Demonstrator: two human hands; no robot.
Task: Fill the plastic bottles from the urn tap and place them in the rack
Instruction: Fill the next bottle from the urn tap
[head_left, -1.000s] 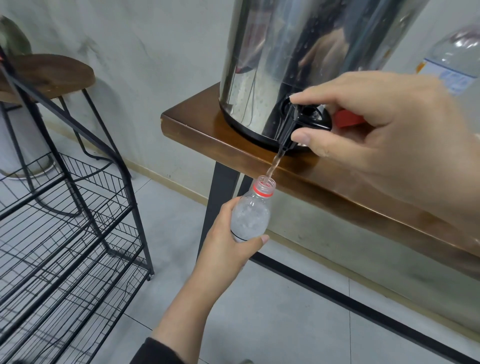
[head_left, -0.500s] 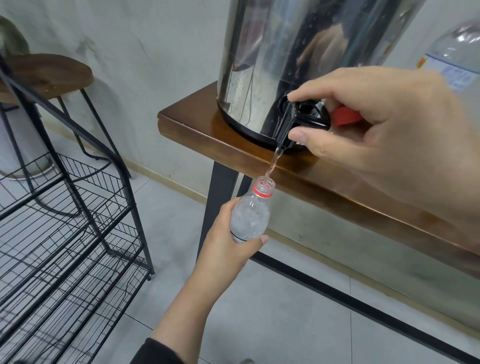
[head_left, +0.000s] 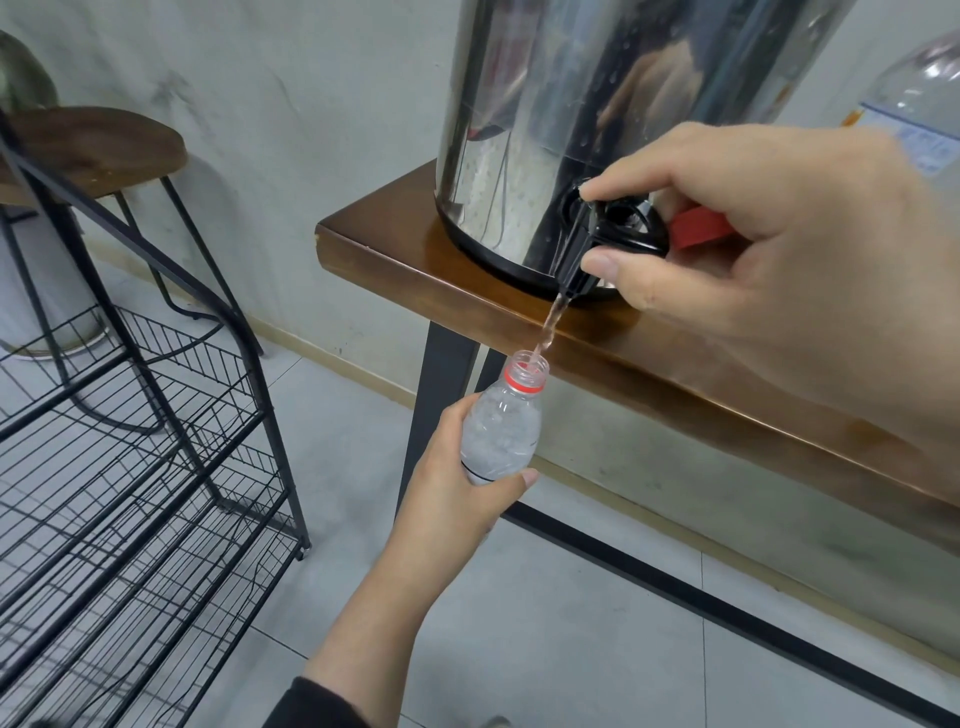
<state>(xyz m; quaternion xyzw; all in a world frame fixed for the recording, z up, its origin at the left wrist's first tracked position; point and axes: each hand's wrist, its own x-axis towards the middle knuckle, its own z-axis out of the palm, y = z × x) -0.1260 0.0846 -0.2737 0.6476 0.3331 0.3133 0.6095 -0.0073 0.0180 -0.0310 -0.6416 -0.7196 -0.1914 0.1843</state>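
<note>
On the dark wooden table (head_left: 649, 364) against the grey wall, my right hand (head_left: 769, 270) pinches the black tap lever (head_left: 605, 228) of the shiny steel urn (head_left: 597, 130) to keep water running. My left hand (head_left: 452, 488) grasps the clear plastic bottle with its red neck ring (head_left: 501, 431) under the stream, mouth up. The black wire rack (head_left: 130, 467) waits left. Compared with a second ago, nothing has shifted except the view.

Left forearm (head_left: 384, 597) bare below a dark sleeve cuff (head_left: 317, 706); right hand (head_left: 769, 260) bare, without rings.
</note>
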